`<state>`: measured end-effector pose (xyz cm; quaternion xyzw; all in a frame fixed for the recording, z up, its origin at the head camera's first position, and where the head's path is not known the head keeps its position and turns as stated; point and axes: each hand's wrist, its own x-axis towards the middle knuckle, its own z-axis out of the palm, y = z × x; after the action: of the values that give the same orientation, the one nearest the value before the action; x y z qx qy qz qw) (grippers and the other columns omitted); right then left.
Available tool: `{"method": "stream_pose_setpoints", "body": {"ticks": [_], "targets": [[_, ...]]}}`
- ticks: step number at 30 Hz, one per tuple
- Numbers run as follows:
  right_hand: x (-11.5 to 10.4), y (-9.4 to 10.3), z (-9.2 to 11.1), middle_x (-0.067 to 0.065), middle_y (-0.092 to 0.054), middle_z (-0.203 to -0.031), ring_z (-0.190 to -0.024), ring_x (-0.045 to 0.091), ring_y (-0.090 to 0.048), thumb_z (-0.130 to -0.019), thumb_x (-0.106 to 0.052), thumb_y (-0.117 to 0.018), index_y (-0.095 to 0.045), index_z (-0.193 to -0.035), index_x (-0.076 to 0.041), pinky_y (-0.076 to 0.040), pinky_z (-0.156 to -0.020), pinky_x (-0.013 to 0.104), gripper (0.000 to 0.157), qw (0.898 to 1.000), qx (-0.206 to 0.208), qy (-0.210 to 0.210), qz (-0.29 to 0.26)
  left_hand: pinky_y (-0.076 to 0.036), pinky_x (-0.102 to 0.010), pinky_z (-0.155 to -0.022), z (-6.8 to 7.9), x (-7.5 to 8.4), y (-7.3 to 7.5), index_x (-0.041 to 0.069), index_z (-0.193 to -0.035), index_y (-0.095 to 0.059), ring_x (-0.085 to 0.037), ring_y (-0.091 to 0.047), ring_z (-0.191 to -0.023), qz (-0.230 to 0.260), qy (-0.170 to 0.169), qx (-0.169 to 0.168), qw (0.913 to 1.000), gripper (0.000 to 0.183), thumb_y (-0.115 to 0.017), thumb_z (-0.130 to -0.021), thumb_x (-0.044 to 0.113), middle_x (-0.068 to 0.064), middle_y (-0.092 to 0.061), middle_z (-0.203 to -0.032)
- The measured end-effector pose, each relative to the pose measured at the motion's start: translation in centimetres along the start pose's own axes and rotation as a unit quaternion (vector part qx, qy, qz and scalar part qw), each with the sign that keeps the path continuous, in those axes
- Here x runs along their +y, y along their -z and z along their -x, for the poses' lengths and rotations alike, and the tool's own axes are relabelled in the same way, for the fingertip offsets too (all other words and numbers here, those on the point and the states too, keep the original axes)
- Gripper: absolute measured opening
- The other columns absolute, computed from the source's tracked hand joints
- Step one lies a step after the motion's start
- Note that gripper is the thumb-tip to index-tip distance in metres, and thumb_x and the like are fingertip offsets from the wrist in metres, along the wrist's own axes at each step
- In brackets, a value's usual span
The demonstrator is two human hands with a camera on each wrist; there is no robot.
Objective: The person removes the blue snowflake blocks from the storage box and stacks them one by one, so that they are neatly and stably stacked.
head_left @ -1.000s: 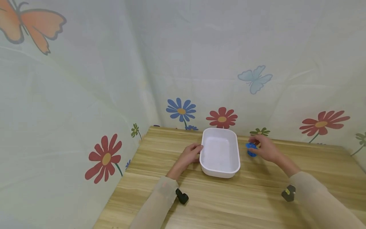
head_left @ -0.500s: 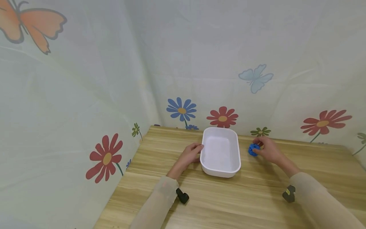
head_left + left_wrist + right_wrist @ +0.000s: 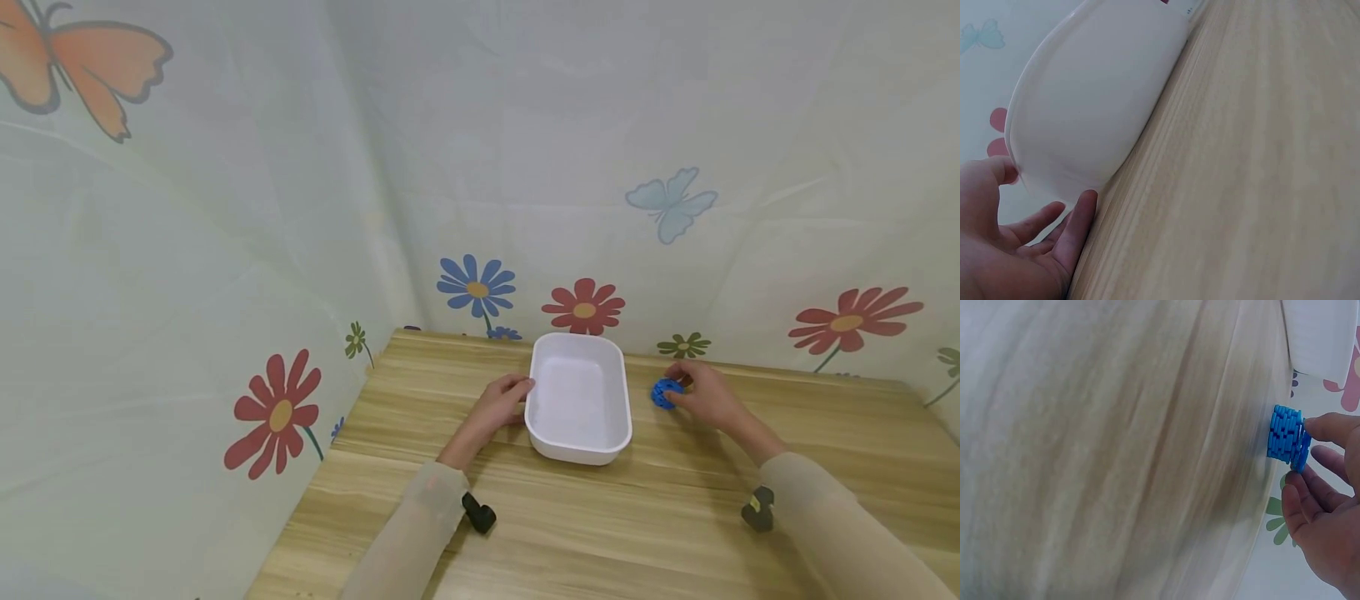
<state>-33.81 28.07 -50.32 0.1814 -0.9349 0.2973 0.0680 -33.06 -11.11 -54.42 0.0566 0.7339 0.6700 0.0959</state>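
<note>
A white rectangular basin [image 3: 576, 400] stands on the wooden table. My left hand [image 3: 497, 404] touches its left side, thumb at the rim and extended fingers by the outer wall; in the left wrist view, my left hand [image 3: 1022, 244] meets one end of the basin [image 3: 1097, 94]. To the right of the basin is a stack of blue slotted discs [image 3: 1283, 433]. My right hand [image 3: 1322, 494] pinches the top disc [image 3: 1302, 450] between thumb and fingers, and this disc sits slightly askew on the stack. Seen from the head, my right hand [image 3: 705, 396] partly hides the blue discs [image 3: 664, 393].
The wood-grain table [image 3: 570, 533] runs back to a pale curtain [image 3: 525, 150] printed with flowers and butterflies. Another curtain side closes off the left. Both wrists carry a small dark camera [image 3: 477, 513].
My right hand has shifted slightly to the right; the blue discs, spread apart a second ago, now appear as one compact round stack. The left hand and basin have kept their place.
</note>
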Motion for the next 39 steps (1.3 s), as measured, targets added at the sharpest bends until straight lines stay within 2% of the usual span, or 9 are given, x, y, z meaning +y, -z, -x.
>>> {"method": "stream_pose_setpoints", "body": {"ticks": [7,17,26,39], "targets": [[-0.18,-0.07,0.11,0.025,-0.070,-0.114,-0.105,0.043,-0.066,-0.093,-0.010,-0.080,-0.066,-0.120,0.010,-0.057,-0.093,0.061,0.036,1.000,-0.009,-0.013,-0.003,-0.064,-0.038,-0.091,0.23,0.27,-0.04,0.006,-0.139,-0.064,-0.026,-0.066,-0.120,-0.001,-0.003,-0.001,1.0000,0.049,-0.060,-0.108,0.044,-0.014,-0.067,-0.130],[-0.08,-0.44,0.11,0.027,-0.069,-0.114,-0.104,0.043,-0.066,-0.091,-0.012,-0.084,-0.065,-0.121,0.011,-0.056,-0.093,0.062,0.042,1.000,-0.006,-0.004,0.001,-0.064,-0.038,-0.091,0.13,0.28,-0.10,0.004,-0.140,-0.063,-0.026,-0.065,-0.121,0.008,-0.006,-0.001,0.9999,0.052,-0.061,-0.107,0.044,-0.014,-0.066,-0.131],[-0.30,-0.66,0.27,0.027,-0.069,-0.113,-0.103,0.042,-0.065,-0.092,-0.010,-0.083,-0.064,-0.122,0.012,-0.056,-0.092,0.061,0.041,1.000,-0.003,0.000,0.003,-0.064,-0.037,-0.090,0.46,0.50,-0.13,0.001,-0.139,-0.063,-0.027,-0.064,-0.121,0.010,-0.008,-0.002,0.9999,0.049,-0.060,-0.108,0.040,-0.015,-0.065,-0.133],[-0.15,-0.83,0.31,0.025,-0.069,-0.112,-0.102,0.041,-0.066,-0.094,-0.012,-0.081,-0.064,-0.122,0.011,-0.057,-0.091,0.059,0.040,1.000,-0.001,-0.001,0.001,-0.063,-0.038,-0.092,0.52,0.47,-0.10,0.003,-0.141,-0.062,-0.027,-0.064,-0.123,0.003,-0.011,-0.004,0.9999,0.052,-0.059,-0.108,0.043,-0.015,-0.065,-0.134]]}}
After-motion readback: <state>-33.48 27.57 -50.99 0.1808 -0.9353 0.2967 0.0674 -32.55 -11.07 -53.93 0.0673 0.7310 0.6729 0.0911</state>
